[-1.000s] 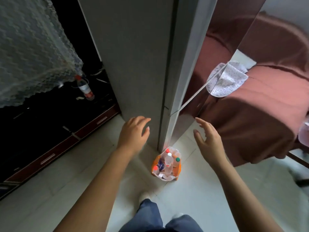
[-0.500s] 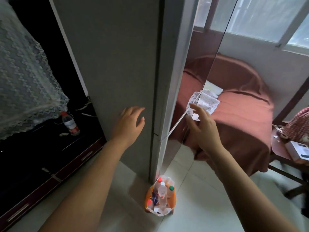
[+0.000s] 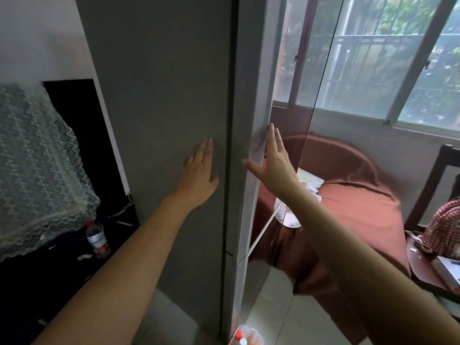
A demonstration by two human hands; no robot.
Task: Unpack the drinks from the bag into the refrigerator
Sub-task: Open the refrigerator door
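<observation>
The left hand (image 3: 201,168) lies flat against the grey side wall of the refrigerator (image 3: 161,95), fingers straight and together, holding nothing. Half a second ago it sat lower on that wall with its fingers loosely bent. The right hand (image 3: 272,160) is likewise spread and empty: its fingers run straight up along the front edge of the glossy door (image 3: 286,245) and its thumb reaches sideways across the pale edge strip. Before, this hand hung lower, in front of the door's mirrored face. Whether its fingertips press the edge or only lie beside it cannot be told.

The view has tipped upward. The bag (image 3: 246,338) of drinks, earlier whole on the floor at the refrigerator's foot, now shows only its top at the lower border, with a red bottle cap (image 3: 238,334) visible. More of the barred window (image 3: 373,58) appears above the bed (image 3: 361,207) with its rust-red cover. At left, the lace cloth (image 3: 37,158) and the bottle (image 3: 97,239) beneath it stand where they were.
</observation>
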